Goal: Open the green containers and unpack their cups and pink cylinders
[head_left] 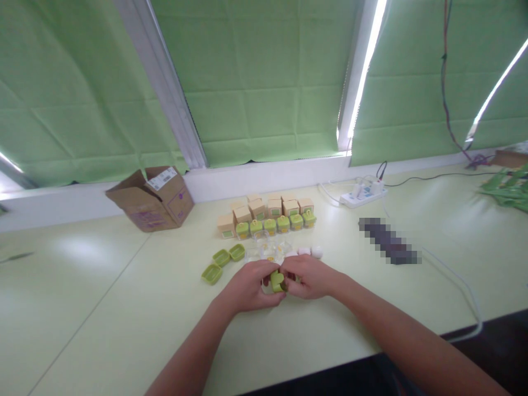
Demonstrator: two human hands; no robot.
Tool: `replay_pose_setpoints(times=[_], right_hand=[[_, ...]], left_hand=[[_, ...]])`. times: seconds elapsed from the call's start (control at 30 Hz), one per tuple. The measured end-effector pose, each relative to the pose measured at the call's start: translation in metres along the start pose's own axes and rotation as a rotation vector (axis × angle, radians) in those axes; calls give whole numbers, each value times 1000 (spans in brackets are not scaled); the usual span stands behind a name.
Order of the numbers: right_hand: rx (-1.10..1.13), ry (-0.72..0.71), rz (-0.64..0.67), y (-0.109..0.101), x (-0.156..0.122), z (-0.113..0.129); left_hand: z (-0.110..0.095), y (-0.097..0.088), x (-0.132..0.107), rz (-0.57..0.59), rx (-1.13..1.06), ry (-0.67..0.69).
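Between my two hands is a small green plastic piece, shaped like a small lid or cup, with a notch in its edge. My left hand is closed around its left side. The fingers of my right hand pinch its right edge, partly hiding it. Just beyond lie several clear plastic cups and a few white round pieces. Three open green trays or lids rest to the left of the cups. Behind them stands a row of small clear containers with green lids and loops on top.
Several small cardboard boxes stand behind the row. An open carton is at the back left. A power strip with plugs and a white cable lies on the right, near a blurred dark object. Green blinds hang behind the table.
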State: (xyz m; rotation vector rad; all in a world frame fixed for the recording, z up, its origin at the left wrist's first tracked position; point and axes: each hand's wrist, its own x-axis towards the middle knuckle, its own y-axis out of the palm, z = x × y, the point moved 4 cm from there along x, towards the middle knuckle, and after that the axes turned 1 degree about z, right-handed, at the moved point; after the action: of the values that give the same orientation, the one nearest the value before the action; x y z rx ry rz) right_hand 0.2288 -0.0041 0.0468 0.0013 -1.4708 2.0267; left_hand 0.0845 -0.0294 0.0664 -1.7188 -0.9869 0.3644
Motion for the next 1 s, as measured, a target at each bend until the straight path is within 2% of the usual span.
replay_pose_setpoints(times=[0.17, 0.27, 0.43, 0.63, 0.73, 0.87, 1.0], right_hand=[[29, 21, -117, -15, -6, -8], [26, 38, -144, -24, -7, -11], [-10, 107, -109, -27, -8, -17], [-79, 159, -34, -24, -9, -24], [-93, 176, -12, -24, -9, -25], [-111, 207, 22, -25, -11, -26], [-131, 258, 89, -27, -13, -28]], left_hand=[[4, -7, -3, -22, -9, -11], [5, -13, -4, -62, -23, -1], [12, -19, -6, -101, -47, -16], [37, -36, -15, -186, 81, -143], [51, -47, -19, -183, 179, -220], [66, -55, -25, -101, 288, -312], [76, -57, -29, -32, 296, -333]])
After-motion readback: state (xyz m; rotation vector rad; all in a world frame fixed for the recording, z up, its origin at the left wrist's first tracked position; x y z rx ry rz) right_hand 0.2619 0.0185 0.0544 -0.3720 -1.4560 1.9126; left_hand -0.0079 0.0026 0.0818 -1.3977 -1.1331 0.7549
